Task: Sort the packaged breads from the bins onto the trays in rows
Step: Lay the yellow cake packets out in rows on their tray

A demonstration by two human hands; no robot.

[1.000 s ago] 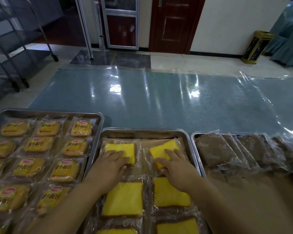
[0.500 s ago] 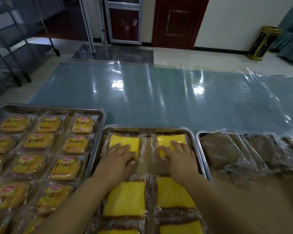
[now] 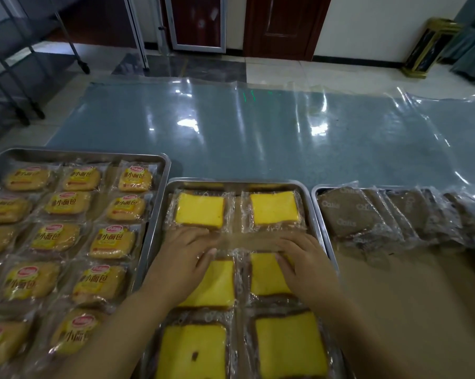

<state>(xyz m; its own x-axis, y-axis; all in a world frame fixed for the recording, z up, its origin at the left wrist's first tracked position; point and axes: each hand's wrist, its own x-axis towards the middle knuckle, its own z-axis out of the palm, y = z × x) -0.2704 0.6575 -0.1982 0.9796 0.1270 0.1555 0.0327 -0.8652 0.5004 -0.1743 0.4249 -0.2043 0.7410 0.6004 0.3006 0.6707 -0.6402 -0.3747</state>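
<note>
Dim, flat indoor light, greenish cast. White glare patches on plastic sheet (image 3: 258,132) at 12 o'clock. Wide-angle bowing toward 9 and 3 o'clock edges. Bottom corners soft.

Three trays sit side by side on the near part of the bench (image 3: 258,138). The left tray (image 3: 80,154) carries small bread packs (image 3: 68,203) in rows, three across, and reaches farther back than the other two. The middle tray (image 3: 239,181) holds cake slice packs (image 3: 274,207) in two columns. Over its second row, the left hand (image 3: 181,266) lies on the left pack and the right hand (image 3: 304,263) on the right pack. The right tray (image 3: 317,203) holds overlapping flat bread packs (image 3: 348,214) along its far end. Beyond the bench, a wheeled rack (image 3: 17,64) stands to the left and a door (image 3: 282,23) at centre.
</note>
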